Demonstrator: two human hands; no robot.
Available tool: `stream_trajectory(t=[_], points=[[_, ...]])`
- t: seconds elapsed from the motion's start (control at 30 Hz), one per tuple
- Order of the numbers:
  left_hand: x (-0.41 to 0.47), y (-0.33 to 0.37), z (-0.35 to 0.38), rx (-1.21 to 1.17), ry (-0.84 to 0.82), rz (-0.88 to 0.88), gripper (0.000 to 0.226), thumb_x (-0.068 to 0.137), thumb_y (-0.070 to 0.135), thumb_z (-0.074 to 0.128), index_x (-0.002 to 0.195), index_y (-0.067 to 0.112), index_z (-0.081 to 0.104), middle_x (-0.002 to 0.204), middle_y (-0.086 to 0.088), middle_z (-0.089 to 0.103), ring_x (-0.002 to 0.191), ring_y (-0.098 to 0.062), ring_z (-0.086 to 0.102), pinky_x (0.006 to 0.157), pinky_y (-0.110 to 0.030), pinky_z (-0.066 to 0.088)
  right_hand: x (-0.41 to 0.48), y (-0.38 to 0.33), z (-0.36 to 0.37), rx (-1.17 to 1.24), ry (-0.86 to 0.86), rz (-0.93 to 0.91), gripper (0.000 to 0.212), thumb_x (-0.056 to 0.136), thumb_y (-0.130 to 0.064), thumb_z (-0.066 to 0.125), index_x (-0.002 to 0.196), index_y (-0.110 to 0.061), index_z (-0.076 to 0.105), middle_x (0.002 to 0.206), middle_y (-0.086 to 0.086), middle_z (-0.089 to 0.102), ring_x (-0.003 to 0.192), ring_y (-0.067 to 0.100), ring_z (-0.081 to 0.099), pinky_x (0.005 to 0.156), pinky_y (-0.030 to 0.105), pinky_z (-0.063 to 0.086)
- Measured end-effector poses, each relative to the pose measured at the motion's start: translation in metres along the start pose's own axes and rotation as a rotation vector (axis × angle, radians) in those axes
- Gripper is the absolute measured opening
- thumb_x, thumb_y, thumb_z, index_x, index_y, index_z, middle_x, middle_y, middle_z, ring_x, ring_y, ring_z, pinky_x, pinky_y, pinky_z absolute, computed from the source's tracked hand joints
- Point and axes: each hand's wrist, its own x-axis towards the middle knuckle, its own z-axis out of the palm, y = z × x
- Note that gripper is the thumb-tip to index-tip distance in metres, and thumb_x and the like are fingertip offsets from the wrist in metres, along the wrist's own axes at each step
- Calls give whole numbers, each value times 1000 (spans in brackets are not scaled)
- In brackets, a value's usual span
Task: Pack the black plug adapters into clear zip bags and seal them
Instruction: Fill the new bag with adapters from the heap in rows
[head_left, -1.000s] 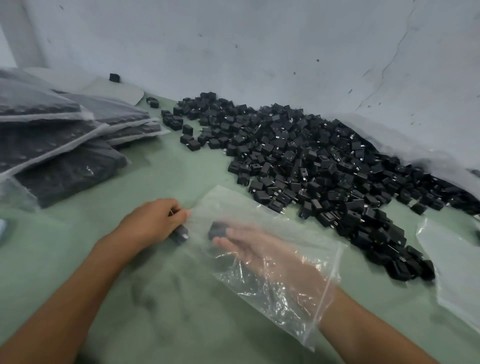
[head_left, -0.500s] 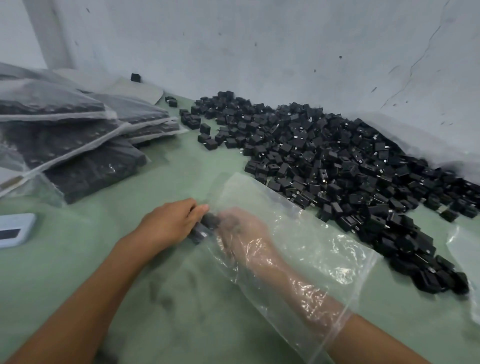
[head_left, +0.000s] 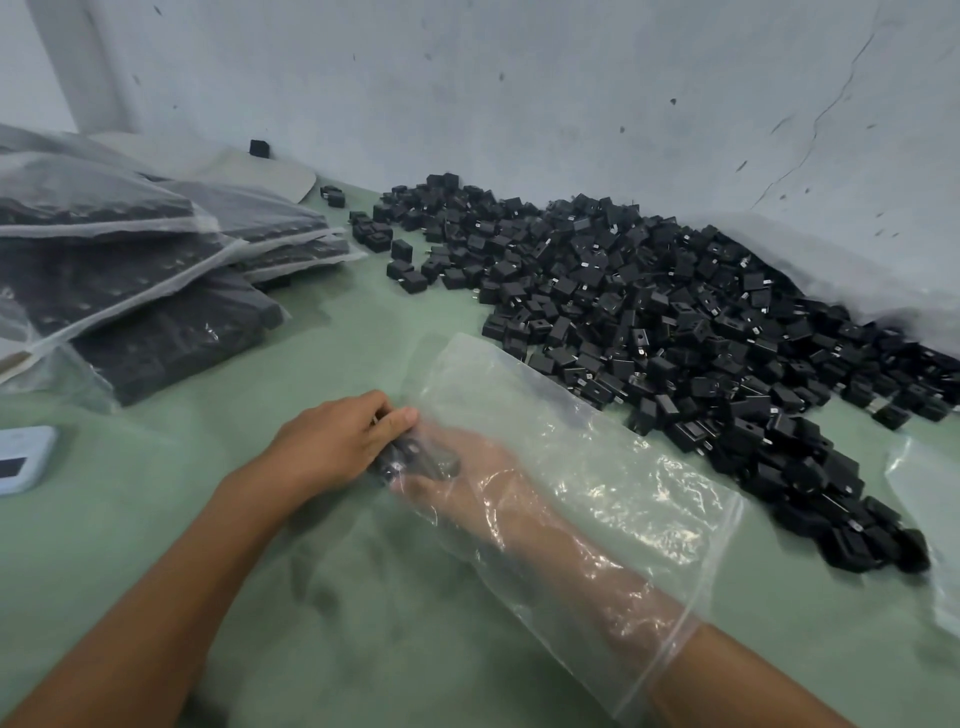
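A clear zip bag (head_left: 587, 457) lies on the green table with my right forearm pushed deep inside it. My right hand (head_left: 457, 467), seen through the plastic, sits at the bag's closed end against a few black plug adapters (head_left: 415, 460) there. My left hand (head_left: 337, 441) grips the bag's closed corner from outside, fingers curled over those adapters. A big heap of loose black plug adapters (head_left: 649, 322) spreads across the table to the right and back.
Several filled bags of adapters (head_left: 130, 280) are stacked at the left. A pale blue device (head_left: 21, 460) lies at the left edge. Another clear bag (head_left: 930, 519) shows at the right edge. A grey wall stands behind.
My right hand has pushed farther into the bag, up to the forearm, reaching the closed end. My left hand stays on the bag's corner with the adapters.
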Motion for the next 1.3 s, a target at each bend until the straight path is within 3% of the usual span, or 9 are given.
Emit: stream_trajectory(t=[0.33, 0.47, 0.6, 0.67, 0.77, 0.87, 1.03, 1.17, 1.3], points=[[1, 4, 2, -123, -3, -7, 43, 92, 68, 45, 81, 31, 63, 70, 19, 69, 71, -5, 66, 80, -36, 53, 5, 19, 9, 149, 90, 105, 36, 85, -18, 67, 117, -7, 55, 110, 39, 53, 104, 40, 58, 91, 57, 46], [2, 8, 3, -75, 24, -23, 43, 90, 70, 44, 79, 32, 61, 68, 18, 68, 70, -4, 64, 74, -33, 51, -11, 14, -4, 107, 163, 0, 55, 87, -1, 68, 134, -20, 46, 106, 25, 61, 91, 37, 66, 73, 55, 53], [3, 10, 2, -69, 18, -48, 41, 91, 67, 46, 78, 31, 62, 67, 19, 68, 69, -5, 65, 79, -35, 53, -4, 0, -17, -189, 96, 136, 62, 63, -44, 86, 118, -36, 58, 110, 15, 68, 95, 35, 68, 81, 51, 57], [3, 9, 1, -101, -8, -40, 42, 92, 66, 47, 77, 30, 63, 65, 20, 69, 61, 0, 64, 78, -35, 54, -4, -2, -33, -34, -53, 227, 59, 70, -65, 76, 104, -17, 73, 97, 13, 74, 80, 28, 74, 69, 35, 60], [2, 8, 1, -152, -41, -25, 43, 93, 65, 47, 77, 30, 65, 67, 17, 70, 61, -3, 67, 81, -39, 55, -5, -18, -53, -31, -65, 306, 39, 102, -25, 53, 136, -8, 46, 99, 10, 69, 63, 4, 71, 54, 19, 55], [2, 8, 1, -188, -61, -17, 44, 94, 62, 48, 78, 25, 65, 67, 13, 71, 60, -4, 68, 81, -37, 54, -47, -17, -92, -58, 101, 409, 71, 93, 12, 55, 151, -8, 21, 103, 2, 63, 69, -2, 70, 61, 16, 56], [1, 7, 1, -205, -50, 11, 31, 95, 61, 47, 79, 39, 63, 66, 12, 71, 57, -4, 68, 75, -33, 54, -134, -51, -169, -14, -62, 575, 38, 92, 10, 48, 119, -6, 69, 110, -1, 75, 108, 13, 68, 85, 18, 55], [0, 8, 2, -198, -50, -11, 39, 95, 60, 47, 78, 29, 64, 65, 12, 71, 58, -5, 69, 77, -33, 54, -150, -83, -227, -361, -117, 689, 28, 88, 1, 55, 75, -15, 75, 76, 3, 72, 74, 17, 67, 72, 25, 56], [1, 10, 0, -193, -68, -23, 43, 94, 61, 47, 79, 24, 64, 65, 12, 72, 59, -6, 69, 82, -37, 55, -106, -64, -261, -808, 253, 602, 30, 96, -6, 50, 88, -26, 70, 81, -2, 69, 64, 11, 67, 65, 34, 59]])
